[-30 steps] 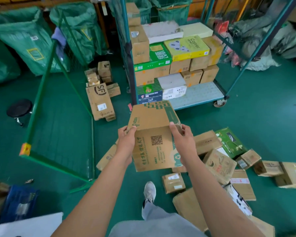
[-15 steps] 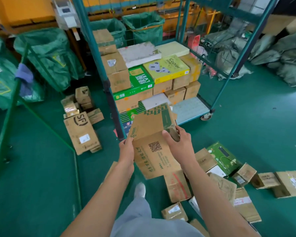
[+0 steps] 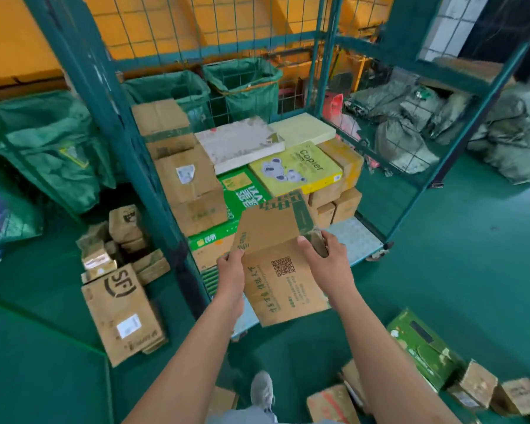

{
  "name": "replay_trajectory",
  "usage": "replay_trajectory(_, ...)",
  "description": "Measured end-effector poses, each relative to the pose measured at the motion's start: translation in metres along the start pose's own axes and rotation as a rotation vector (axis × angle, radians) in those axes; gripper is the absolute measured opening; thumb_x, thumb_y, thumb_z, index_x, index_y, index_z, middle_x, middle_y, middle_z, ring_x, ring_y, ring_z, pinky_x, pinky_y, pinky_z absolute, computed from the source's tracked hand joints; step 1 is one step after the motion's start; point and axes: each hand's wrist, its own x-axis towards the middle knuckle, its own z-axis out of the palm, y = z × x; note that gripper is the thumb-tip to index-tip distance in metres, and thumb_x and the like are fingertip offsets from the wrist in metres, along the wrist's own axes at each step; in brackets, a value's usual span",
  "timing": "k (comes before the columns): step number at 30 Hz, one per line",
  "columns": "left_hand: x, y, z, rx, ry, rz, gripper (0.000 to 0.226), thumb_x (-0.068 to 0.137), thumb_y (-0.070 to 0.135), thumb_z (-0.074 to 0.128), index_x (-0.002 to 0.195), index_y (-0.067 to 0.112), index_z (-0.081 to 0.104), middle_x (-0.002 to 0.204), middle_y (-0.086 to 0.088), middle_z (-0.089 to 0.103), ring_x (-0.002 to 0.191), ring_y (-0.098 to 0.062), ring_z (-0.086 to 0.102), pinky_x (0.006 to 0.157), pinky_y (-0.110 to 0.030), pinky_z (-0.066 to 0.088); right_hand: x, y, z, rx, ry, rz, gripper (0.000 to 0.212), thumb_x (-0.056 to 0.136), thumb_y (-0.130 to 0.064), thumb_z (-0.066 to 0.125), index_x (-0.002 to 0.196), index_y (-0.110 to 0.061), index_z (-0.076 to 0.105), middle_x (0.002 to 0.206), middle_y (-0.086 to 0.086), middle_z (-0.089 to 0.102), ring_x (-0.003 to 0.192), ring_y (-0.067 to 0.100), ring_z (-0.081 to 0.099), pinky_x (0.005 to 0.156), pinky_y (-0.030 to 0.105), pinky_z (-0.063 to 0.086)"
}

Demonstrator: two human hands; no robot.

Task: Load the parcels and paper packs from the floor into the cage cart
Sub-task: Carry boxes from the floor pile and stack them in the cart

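I hold a brown cardboard parcel [image 3: 276, 255] with green print and a QR code in front of the cage cart [image 3: 110, 123]. My left hand [image 3: 231, 272] grips its left edge and my right hand [image 3: 322, 255] grips its right side. The cart's open front faces me. Inside are stacked brown boxes [image 3: 187, 175], a green paper pack [image 3: 245, 194], a yellow copier paper pack [image 3: 294, 169] and pale packs [image 3: 239, 142]. A bare strip of cart floor [image 3: 349, 237] shows at the right. More parcels [image 3: 478, 384] lie on the floor at lower right.
An SF-marked box [image 3: 123, 310] and small cartons [image 3: 126, 224] sit left of the cart. Green sacks [image 3: 52, 148] stand at the left, grey sacks [image 3: 502, 133] at the right. A green box [image 3: 423, 347] lies by my right arm. My shoe [image 3: 262, 390] is on the green floor.
I have stepped closer to the cart, carrying the parcel forward and up to its open front. Both hands keep their grip.
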Motion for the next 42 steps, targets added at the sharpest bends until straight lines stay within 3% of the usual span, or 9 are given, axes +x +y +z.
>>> replay_trajectory(10,0.099,0.085,0.021,-0.054,-0.008,-0.006,0.033,0.104,0.037,0.046,0.13,0.018,0.045,0.108,-0.008,0.059,0.085,-0.02,0.055,0.065,-0.034,0.04,0.117,-0.054,0.048,-0.024,0.046,-0.045,0.075,0.085,-0.071,0.064,0.146,-0.03,0.047,0.129,-0.001,0.043,0.123,0.025,0.05,0.108,0.052,0.044)
replay_trajectory(15,0.14,0.109,0.02,-0.113,0.038,0.013,0.031,0.105,0.04,0.043,0.13,0.022,0.046,0.119,-0.009,0.06,0.093,-0.019,0.055,0.065,-0.035,0.037,0.16,-0.084,0.073,-0.068,-0.015,-0.091,0.094,0.075,-0.082,0.058,0.151,-0.03,0.042,0.145,0.002,0.042,0.133,0.025,0.047,0.111,0.054,0.043)
replay_trajectory(18,0.155,0.12,0.027,-0.159,0.037,0.007,0.031,0.104,0.041,0.042,0.13,0.023,0.045,0.121,-0.009,0.06,0.094,-0.02,0.057,0.066,-0.035,0.04,0.187,-0.096,0.079,-0.111,-0.03,-0.121,0.083,0.086,-0.071,0.063,0.153,-0.029,0.039,0.145,0.003,0.041,0.131,0.025,0.048,0.111,0.052,0.043)
replay_trajectory(24,0.197,0.142,0.057,-0.255,0.079,-0.003,0.031,0.104,0.042,0.044,0.128,0.022,0.046,0.117,-0.01,0.062,0.099,-0.024,0.059,0.075,-0.04,0.049,0.26,-0.119,0.091,-0.257,-0.06,-0.192,0.084,0.085,-0.075,0.059,0.153,-0.03,0.038,0.145,0.003,0.041,0.133,0.027,0.046,0.11,0.053,0.042)
replay_trajectory(29,0.249,0.158,0.093,-0.363,0.161,-0.037,0.032,0.105,0.041,0.043,0.129,0.02,0.049,0.115,-0.01,0.065,0.094,-0.02,0.06,0.07,-0.036,0.046,0.339,-0.144,0.103,-0.411,-0.145,-0.302,0.077,0.088,-0.07,0.061,0.15,-0.029,0.04,0.142,0.007,0.043,0.129,0.031,0.046,0.11,0.052,0.041)
replay_trajectory(32,0.279,0.175,0.122,-0.433,0.202,-0.029,0.032,0.107,0.042,0.042,0.125,0.019,0.055,0.106,-0.006,0.067,0.089,-0.017,0.06,0.066,-0.032,0.043,0.393,-0.159,0.112,-0.492,-0.22,-0.35,0.08,0.085,-0.077,0.056,0.148,-0.029,0.041,0.143,0.007,0.044,0.13,0.032,0.047,0.109,0.052,0.042)
replay_trajectory(35,0.309,0.197,0.151,-0.493,0.247,-0.051,0.026,0.107,0.042,0.041,0.109,0.024,0.06,0.103,-0.001,0.067,0.092,-0.015,0.058,0.078,-0.033,0.044,0.449,-0.178,0.117,-0.532,-0.303,-0.379,0.088,0.078,-0.084,0.05,0.147,-0.029,0.042,0.145,0.008,0.044,0.133,0.033,0.046,0.111,0.053,0.04)
replay_trajectory(39,0.362,0.221,0.179,-0.554,0.312,-0.06,0.039,0.104,0.045,0.04,0.128,0.025,0.063,0.125,-0.002,0.069,0.113,-0.02,0.06,0.076,-0.034,0.047,0.52,-0.204,0.129,-0.597,-0.404,-0.479,0.082,0.086,-0.079,0.052,0.148,-0.027,0.042,0.152,0.007,0.04,0.14,0.032,0.039,0.113,0.052,0.037)
replay_trajectory(42,0.397,0.24,0.197,-0.628,0.36,-0.071,0.042,0.101,0.046,0.041,0.13,0.026,0.064,0.128,-0.006,0.069,0.118,-0.024,0.059,0.093,-0.043,0.052,0.563,-0.22,0.142,-0.624,-0.438,-0.54,0.083,0.085,-0.081,0.05,0.149,-0.028,0.041,0.15,0.007,0.04,0.14,0.034,0.038,0.114,0.051,0.035)
